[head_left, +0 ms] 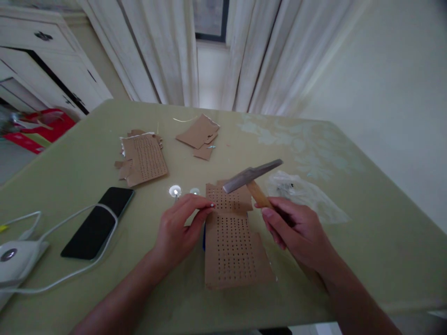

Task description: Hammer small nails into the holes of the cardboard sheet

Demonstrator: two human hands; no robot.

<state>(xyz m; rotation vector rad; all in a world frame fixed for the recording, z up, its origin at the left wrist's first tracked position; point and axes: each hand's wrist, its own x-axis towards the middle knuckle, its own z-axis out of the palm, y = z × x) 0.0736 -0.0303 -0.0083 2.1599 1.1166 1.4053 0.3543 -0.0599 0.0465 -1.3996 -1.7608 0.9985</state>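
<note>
Right hand (296, 227), grip around hammer (250, 176), slim gap to left hand (181, 222), tiny piece (212, 204) in its pinch, near cardboard (211, 260) edge.

You have open table (380, 256) right of your right hand (296, 228), but the bag (314, 197) lies just on its far side, the hammer (253, 175) juts over the far end of the cardboard (230, 251), and the phone (98, 223) and cable (24, 291) obstruct the left.

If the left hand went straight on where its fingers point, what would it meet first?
The left hand would likely meet the cardboard right beside it; the hammer lies farther along, perhaps higher; depth is unclear.
</note>
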